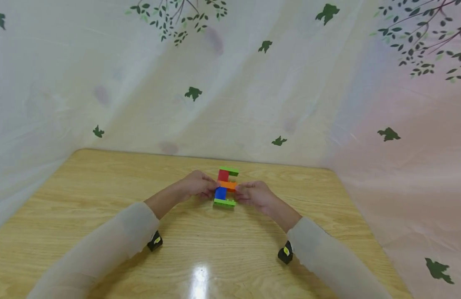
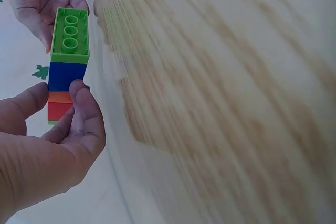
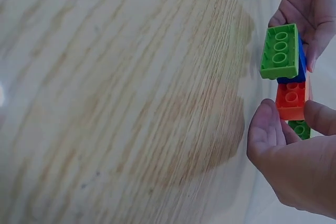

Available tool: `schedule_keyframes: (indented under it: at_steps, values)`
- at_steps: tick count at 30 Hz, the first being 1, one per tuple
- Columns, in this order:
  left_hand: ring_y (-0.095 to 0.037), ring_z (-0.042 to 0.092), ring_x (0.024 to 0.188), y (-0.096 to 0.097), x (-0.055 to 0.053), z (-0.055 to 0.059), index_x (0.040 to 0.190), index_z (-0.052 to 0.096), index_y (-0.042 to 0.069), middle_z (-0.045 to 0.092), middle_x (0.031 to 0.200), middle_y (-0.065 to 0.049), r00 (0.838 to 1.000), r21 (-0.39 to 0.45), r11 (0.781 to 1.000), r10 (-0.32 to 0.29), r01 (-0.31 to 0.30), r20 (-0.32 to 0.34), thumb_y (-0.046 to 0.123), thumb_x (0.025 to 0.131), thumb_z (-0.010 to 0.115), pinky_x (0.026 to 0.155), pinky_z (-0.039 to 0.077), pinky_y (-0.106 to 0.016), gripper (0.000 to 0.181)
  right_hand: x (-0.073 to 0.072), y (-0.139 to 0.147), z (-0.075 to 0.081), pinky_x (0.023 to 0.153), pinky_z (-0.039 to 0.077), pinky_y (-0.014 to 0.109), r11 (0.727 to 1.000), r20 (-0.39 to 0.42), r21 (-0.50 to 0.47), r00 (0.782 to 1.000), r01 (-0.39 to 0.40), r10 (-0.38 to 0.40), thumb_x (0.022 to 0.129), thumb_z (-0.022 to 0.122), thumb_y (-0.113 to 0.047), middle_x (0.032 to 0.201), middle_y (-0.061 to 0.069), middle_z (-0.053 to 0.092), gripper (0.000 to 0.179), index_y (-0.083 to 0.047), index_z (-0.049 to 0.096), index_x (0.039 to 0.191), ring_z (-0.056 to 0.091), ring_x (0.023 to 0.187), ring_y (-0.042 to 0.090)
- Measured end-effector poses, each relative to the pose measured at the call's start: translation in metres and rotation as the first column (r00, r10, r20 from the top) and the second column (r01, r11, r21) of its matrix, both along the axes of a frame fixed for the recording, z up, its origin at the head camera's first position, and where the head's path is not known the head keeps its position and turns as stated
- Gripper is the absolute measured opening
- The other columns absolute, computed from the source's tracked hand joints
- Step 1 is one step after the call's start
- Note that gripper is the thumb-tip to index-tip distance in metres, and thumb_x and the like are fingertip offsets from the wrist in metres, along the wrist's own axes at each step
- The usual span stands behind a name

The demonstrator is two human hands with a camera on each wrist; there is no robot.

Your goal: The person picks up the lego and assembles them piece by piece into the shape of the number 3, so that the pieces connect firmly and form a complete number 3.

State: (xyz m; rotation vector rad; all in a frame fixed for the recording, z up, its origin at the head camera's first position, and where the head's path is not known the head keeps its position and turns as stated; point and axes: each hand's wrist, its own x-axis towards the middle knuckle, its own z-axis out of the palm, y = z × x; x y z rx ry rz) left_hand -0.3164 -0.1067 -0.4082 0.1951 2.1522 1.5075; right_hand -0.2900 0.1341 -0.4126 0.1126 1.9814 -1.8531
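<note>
Between my two hands is a stack of toy building bricks shaped like a letter E. In the head view a green brick point(image 1: 230, 170) tops it, then a red brick point(image 1: 223, 175), an orange brick point(image 1: 228, 185), a blue brick point(image 1: 220, 193) and another green brick point(image 1: 224, 203). My left hand point(image 1: 198, 184) pinches the stack's left side around the blue and orange bricks, thumb and fingers on opposite faces. From the right, my right hand point(image 1: 258, 196) pinches the orange brick's projecting end. Hollow undersides of a green brick point(image 2: 70, 35) and the orange brick point(image 3: 291, 100) face the wrist cameras.
A wooden table point(image 1: 200, 245) lies under the hands. Behind it hangs a pale curtain point(image 1: 230, 116) printed with leaves and branches. Black wrist devices point(image 1: 154, 241) sit under both sleeves.
</note>
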Motion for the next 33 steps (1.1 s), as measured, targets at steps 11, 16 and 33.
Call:
schedule_keyframes:
  at_steps: [11,16,33]
  values:
    - [-0.018,0.066,0.075,0.0,-0.006,-0.003,0.111,0.075,-0.004,0.073,0.091,-0.008,1.0,-0.05,0.999,0.005,-0.004,0.019,0.02,0.1,0.068,0.069,0.058,-0.029,0.028,-0.01,-0.001,-0.004,0.098,0.055,0.043,0.999,0.026,0.047,0.999,-0.021,0.02,0.102,0.063,-0.007,0.112,0.022,0.072,0.027,0.011,0.065,0.122,0.071,0.099,0.026]
    - [-0.017,0.064,0.069,0.002,-0.006,-0.002,0.108,0.076,-0.005,0.072,0.087,-0.008,0.999,-0.054,0.998,0.02,-0.018,0.035,0.017,0.1,0.068,0.064,0.057,-0.027,0.024,-0.012,-0.001,-0.005,0.099,0.055,0.043,0.999,0.041,0.046,0.999,-0.026,0.024,0.101,0.064,-0.008,0.11,0.02,0.073,0.031,0.012,0.063,0.125,0.071,0.098,0.025]
    - [-0.015,0.062,0.066,0.004,-0.009,-0.004,0.096,0.078,-0.002,0.069,0.078,-0.007,1.0,-0.123,0.992,0.005,-0.003,0.017,0.015,0.1,0.069,0.062,0.057,-0.026,0.02,-0.013,-0.004,-0.005,0.085,0.06,0.034,0.995,0.034,0.103,0.999,-0.003,-0.001,0.101,0.063,-0.004,0.101,0.017,0.075,0.023,0.01,0.069,0.118,0.071,0.087,0.022]
